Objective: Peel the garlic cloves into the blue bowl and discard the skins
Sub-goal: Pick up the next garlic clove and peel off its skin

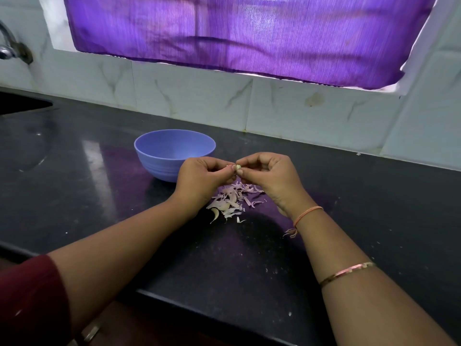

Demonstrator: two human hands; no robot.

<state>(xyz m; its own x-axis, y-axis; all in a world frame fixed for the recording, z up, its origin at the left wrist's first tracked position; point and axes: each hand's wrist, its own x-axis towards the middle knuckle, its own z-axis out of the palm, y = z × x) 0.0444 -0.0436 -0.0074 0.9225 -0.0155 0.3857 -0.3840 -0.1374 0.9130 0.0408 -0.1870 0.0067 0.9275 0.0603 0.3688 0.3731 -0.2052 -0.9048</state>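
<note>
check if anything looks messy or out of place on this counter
Only the garlic skins: a loose heap on the dark counter under both hands, right of the blue bowl, not yet discarded. Nothing looks spilled or damaged.

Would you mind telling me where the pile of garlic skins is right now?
The garlic skins lie on the black counter just below both hands, right of and nearer than the blue bowl.

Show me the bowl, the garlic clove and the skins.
bowl (149, 156): head view, left outer wall.
clove (237, 167): head view, pale tip between the fingertips.
skins (230, 199): head view, middle of the heap.
</note>
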